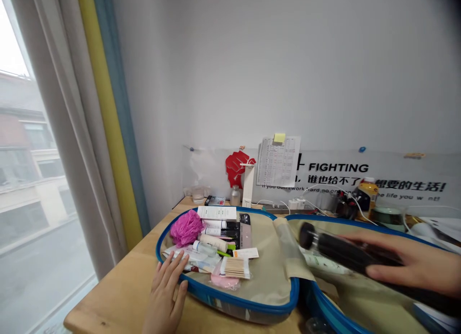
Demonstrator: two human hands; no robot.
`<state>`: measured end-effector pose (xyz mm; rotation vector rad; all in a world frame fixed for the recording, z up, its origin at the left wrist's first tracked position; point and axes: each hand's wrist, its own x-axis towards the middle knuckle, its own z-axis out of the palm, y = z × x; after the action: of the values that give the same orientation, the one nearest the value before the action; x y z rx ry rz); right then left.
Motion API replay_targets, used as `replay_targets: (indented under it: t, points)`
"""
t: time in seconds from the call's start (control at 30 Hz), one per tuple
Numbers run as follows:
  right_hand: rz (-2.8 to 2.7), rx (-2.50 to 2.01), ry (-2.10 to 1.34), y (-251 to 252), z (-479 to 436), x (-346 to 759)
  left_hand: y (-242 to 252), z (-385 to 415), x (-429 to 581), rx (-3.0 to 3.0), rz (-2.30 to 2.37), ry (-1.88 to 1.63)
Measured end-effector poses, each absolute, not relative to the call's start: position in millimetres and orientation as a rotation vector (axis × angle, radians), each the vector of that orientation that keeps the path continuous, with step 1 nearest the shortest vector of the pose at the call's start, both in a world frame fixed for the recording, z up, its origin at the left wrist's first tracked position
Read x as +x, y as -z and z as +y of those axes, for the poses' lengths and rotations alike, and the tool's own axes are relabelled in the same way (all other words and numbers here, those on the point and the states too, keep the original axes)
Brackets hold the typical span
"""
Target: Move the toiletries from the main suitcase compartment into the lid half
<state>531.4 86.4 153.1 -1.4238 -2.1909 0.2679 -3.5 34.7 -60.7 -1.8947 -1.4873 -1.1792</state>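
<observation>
My left hand [167, 288] rests with fingers spread on the near left rim of an open blue-edged suitcase half [266, 281], touching a flat printed packet [196, 260]. In this half lie a pink bath puff [186, 228], several tubes and bottles, a white box [216, 213], a pack of cotton swabs [235, 267] and a pink item in clear wrap [225, 282]. Over the other suitcase half [360, 303], my right hand [406, 262] grips a long black cylindrical object [342, 251] with a shiny band near its left end; motion blurs it. A white-green packet [326, 263] lies beneath.
The suitcase lies on a wooden table [104, 295]. Behind it stand a small glass bottle [235, 196], a white lamp [248, 185], a power strip with cables [297, 204] and an orange bottle [368, 197]. A curtained window [32, 180] is at left.
</observation>
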Motion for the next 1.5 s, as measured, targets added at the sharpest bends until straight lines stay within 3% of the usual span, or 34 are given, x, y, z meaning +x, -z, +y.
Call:
replay_targets:
  t: [0.17,0.43,0.67,0.93,1.17,1.37,1.5]
  points:
    - [-2.394,-1.495,-0.688,-174,69,369,64,35,0,-1.849,-1.581,1.27]
    - [-2.632,-1.284,-0.579,-130,107,212,63,36,2,-1.838,-1.566,1.279]
    - [-2.699,-1.156,-0.57,-108,117,166,60,37,0,-1.869,-1.459,1.162]
    - [-2.59,-1.128,-0.687,-131,148,208,59,35,-1,-1.878,-1.45,1.158]
    - [-2.515,-1.535,-0.568,-165,184,365,61,36,-4,-1.873,-1.444,1.152]
    - [-2.576,-2.08,-0.383,-124,167,485,60,36,-4,-1.875,-1.411,1.12]
    - [-2.61,-2.165,-0.319,-92,156,507,60,36,-4,-1.862,-1.393,1.113]
